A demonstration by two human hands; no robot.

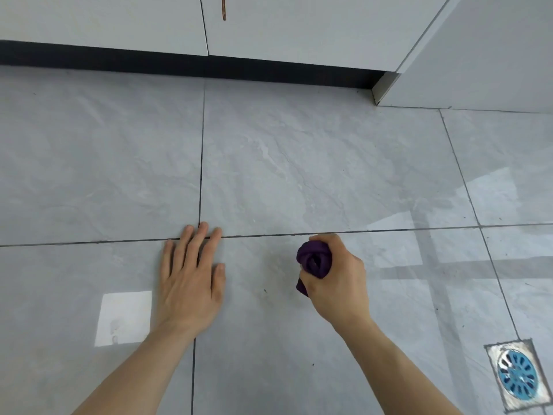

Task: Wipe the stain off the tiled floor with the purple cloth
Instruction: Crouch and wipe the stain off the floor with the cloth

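Clutching purple cloth [314, 260], right fist [338, 277] lowered.

The floor [299, 175] is tiled in pale grey with faint whitish marble veining, and the tiles are divided by thin dark grey grout lines. The cloth [314, 260] is coloured deep purple. The cabinets [119, 22] are finished in plain light grey above a black plinth [179, 67]. The drain [517, 375] is fitted with a bright blue slotted cover in a silver frame.
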